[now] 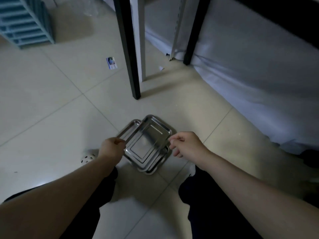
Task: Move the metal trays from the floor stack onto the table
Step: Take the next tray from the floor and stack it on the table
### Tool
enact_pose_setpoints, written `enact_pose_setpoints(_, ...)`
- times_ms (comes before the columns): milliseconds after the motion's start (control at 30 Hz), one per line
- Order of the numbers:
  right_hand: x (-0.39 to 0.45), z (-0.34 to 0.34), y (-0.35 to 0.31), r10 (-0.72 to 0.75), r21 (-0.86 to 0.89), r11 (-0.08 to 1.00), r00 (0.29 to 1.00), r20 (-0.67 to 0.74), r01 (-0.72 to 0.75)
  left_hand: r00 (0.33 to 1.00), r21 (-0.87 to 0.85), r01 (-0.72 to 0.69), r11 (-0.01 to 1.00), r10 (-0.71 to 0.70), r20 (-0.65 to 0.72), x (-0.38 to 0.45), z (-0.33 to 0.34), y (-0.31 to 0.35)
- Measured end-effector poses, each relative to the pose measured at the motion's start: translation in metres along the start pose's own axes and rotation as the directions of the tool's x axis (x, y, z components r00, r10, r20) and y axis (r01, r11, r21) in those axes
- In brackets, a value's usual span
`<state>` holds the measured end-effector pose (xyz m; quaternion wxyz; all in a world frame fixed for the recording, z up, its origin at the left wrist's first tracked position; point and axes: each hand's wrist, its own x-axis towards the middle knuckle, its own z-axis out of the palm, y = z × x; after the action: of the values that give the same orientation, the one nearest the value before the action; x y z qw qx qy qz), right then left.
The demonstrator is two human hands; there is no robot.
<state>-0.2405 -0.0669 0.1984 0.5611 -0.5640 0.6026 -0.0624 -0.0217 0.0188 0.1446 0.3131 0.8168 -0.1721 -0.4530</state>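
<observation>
Pickup step: top tray point(148, 135) pinched at both edges by left hand point(112, 146) and right hand point(185, 144); stack point(151, 165) beneath fingers. Level lift to table required next.

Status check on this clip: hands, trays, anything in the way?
Left hand and right hand pinch top tray by opposite edges. Tray stack on floor. Black table leg just beyond.

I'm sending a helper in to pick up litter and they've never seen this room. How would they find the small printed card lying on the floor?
Start at the black table leg that stands on the pale tiled floor, beyond the metal trays. The small printed card lies flat on a tile just left of that leg, well short of the blue slatted rack. It is the only coloured print there; the scrap right of the leg is plain white.
</observation>
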Motion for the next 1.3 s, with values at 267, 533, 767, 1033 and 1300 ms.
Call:
enact_pose_setpoints(267, 0.067, 0.059, 0.069, 0.313, 0.109, 0.943, 0.949, 0.029, -0.314, 0.991, 0.094, 0.132, 0.987, -0.135, 0.023, 0.062, 0.010, -0.047)
enact_pose_setpoints(533, 0.119, 0.103, 0.113, 0.492, 0.173, 0.856, 0.870, 0.017, -0.488, 0.990, 0.287, 0.127, 0.950, -0.141, 0.029, 0.119, 0.025, -0.077)
enact_pose_setpoints(767, 0.165, 0.134, 0.141, 0.602, 0.181, 0.779, 0.797, 0.053, -0.600, 0.987, 0.364, 0.107, 0.925, -0.143, 0.073, 0.168, 0.044, -0.101)
enact_pose_setpoints(1033, 0.201, 0.158, 0.170, 0.685, 0.309, 0.679, 0.726, 0.060, -0.666, 0.982, 0.505, 0.058, 0.861, -0.140, 0.125, 0.212, 0.057, -0.114)
enact_pose_setpoints(1300, 0.219, 0.167, 0.196, 0.676, 0.387, 0.641, 0.726, 0.124, -0.663, 0.971, 0.514, 0.058, 0.856, -0.168, 0.170, 0.227, 0.073, -0.123)
